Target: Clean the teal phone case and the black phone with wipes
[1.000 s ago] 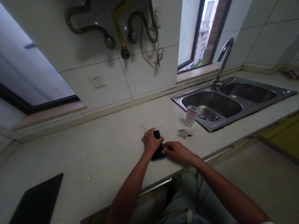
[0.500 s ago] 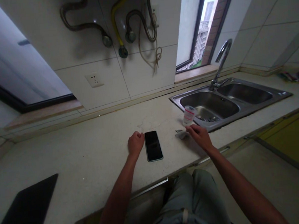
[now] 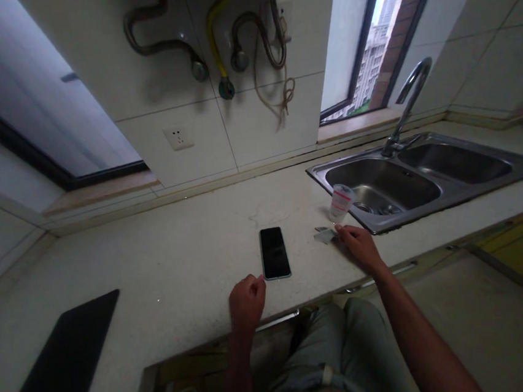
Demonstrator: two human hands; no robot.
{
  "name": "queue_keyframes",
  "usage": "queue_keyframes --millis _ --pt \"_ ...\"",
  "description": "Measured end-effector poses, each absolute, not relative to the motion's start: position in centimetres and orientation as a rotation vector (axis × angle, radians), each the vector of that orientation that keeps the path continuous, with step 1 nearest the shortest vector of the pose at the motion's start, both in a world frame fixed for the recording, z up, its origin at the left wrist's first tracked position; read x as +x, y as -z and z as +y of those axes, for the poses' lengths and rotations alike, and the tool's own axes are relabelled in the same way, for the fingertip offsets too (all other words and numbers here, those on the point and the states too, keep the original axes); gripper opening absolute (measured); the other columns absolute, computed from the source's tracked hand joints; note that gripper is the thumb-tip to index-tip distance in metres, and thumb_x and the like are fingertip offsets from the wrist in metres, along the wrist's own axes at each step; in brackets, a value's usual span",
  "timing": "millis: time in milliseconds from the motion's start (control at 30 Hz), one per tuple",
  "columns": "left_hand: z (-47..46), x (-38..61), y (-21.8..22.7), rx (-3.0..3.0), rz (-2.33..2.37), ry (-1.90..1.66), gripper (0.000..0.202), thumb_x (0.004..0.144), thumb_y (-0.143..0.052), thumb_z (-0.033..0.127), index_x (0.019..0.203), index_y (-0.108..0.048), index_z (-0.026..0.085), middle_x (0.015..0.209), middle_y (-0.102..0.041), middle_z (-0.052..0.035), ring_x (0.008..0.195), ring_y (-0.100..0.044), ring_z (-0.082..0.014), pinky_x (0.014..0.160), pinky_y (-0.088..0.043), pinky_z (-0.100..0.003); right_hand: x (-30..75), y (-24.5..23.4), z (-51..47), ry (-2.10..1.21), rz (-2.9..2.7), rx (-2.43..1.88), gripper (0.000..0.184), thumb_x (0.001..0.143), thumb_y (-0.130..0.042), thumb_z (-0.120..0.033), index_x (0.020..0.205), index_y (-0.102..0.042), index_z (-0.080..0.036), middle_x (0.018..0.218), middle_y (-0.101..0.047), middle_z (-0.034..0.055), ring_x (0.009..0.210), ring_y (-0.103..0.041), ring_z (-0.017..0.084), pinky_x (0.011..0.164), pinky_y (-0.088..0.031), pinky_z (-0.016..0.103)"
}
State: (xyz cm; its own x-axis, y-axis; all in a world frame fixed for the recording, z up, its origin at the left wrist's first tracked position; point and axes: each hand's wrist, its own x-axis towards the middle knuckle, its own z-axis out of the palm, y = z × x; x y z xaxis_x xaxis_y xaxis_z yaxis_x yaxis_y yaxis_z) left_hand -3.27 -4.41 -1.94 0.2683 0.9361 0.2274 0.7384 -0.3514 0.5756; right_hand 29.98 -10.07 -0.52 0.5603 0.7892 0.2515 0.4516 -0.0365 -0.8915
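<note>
We are curling our left hand point(image 3: 246, 301) loosely, holding nothing, the phone point(image 3: 275, 253) lying just beyond it. Our right hand point(image 3: 359, 246) is touching the small packet point(image 3: 324, 235) with its fingertips, palm down.

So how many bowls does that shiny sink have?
2. The left bowl sits nearest the small plastic cup; the right bowl lies beyond the tap, towards the far end of the counter. None seems hidden.
</note>
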Motion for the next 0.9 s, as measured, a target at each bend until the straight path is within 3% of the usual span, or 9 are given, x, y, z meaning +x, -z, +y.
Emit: queue_keyframes --millis 200,433,500,567,633,733,800,900 --pt "-3.4 -2.1 0.7 2.166 1.593 -0.669 0.036 0.089 -0.051 0.042 0.060 -0.050 0.021 0.059 -0.056 0.0017 0.056 -0.046 -0.0131 0.060 -0.026 -0.025 29.8 0.7 -10.5 -0.384 -1.072 -1.674 0.055 0.085 -0.055 -0.066 0.059 -0.061 -0.018 0.056 -0.054 -0.0004 0.057 -0.047 0.016 0.058 -0.035 0.028" --pt "-3.5 -2.8 1.1 1.944 1.441 -0.906 0.043 0.088 -0.049 0.049 0.056 -0.039 0.022 0.051 -0.041 0.0044 0.051 -0.039 -0.0114 0.057 -0.030 -0.025 29.1 0.5 -10.9 -0.238 -0.881 -1.638 0.052 0.087 -0.055 -0.063 0.059 -0.058 -0.019 0.053 -0.046 -0.0035 0.053 -0.041 0.014 0.054 -0.032 0.028" --pt "-3.6 -3.0 1.2 1.850 1.437 -0.986 0.042 0.089 -0.047 0.050 0.059 -0.040 0.022 0.053 -0.044 0.0037 0.053 -0.044 -0.0123 0.058 -0.034 -0.025 27.6 0.3 -11.3 -0.218 -0.817 -1.618 0.051 0.089 -0.054 -0.061 0.060 -0.057 -0.020 0.052 -0.045 -0.0037 0.052 -0.041 0.014 0.053 -0.033 0.028" --pt "-3.6 -2.8 0.9 1.813 1.453 -0.974 0.034 0.089 -0.050 0.050 0.069 -0.050 0.022 0.064 -0.058 0.0010 0.062 -0.055 -0.0149 0.063 -0.041 -0.026 25.5 -0.1 -11.4 -0.306 -0.906 -1.593 0.049 0.090 -0.054 -0.060 0.063 -0.059 -0.020 0.052 -0.048 -0.0028 0.052 -0.045 0.014 0.052 -0.035 0.028" --pt "-3.3 -2.2 0.3 1.840 1.451 -0.891 0.025 0.087 -0.057 0.047 0.090 -0.059 0.022 0.086 -0.070 -0.0044 0.078 -0.065 -0.0193 0.074 -0.047 -0.030 23.2 -0.6 -10.9 -0.417 -1.092 -1.511 0.039 0.086 -0.061 -0.056 0.076 -0.067 -0.019 0.067 -0.063 0.0014 0.061 -0.055 0.017 0.057 -0.043 0.028" --pt "-2.2 -0.8 -1.4 1.917 1.394 -0.897 0.024 0.091 -0.055 0.038 0.108 -0.058 0.021 0.112 -0.071 -0.0105 0.098 -0.068 -0.0218 0.083 -0.049 -0.032 20.6 -1.4 -8.8 -0.519 -1.236 -1.423 0.033 0.086 -0.064 -0.050 0.098 -0.071 -0.021 0.094 -0.073 0.0072 0.078 -0.065 0.020 0.067 -0.051 0.031" --pt "-1.1 0.4 -2.5 2.020 1.416 -0.839 0.027 0.092 -0.053 0.033 0.116 -0.057 0.021 0.118 -0.069 -0.0115 0.103 -0.067 -0.0223 0.084 -0.049 -0.032 19.7 -1.6 -6.9 -0.549 -1.258 -1.400 0.031 0.087 -0.061 -0.047 0.100 -0.070 -0.021 0.098 -0.073 0.0076 0.083 -0.067 0.021 0.074 -0.054 0.034" --pt "0.6 2.0 -3.4 2.217 1.484 -0.483 0.043 0.095 -0.050 0.043 0.128 -0.053 0.015 0.110 -0.070 -0.0177 0.101 -0.068 -0.0296 0.085 -0.048 -0.038 19.0 -0.9 -4.5 -0.603 -1.274 -1.443 0.030 0.084 -0.064 -0.041 0.106 -0.067 -0.020 0.101 -0.073 0.0080 0.087 -0.068 0.021 0.080 -0.055 0.037"
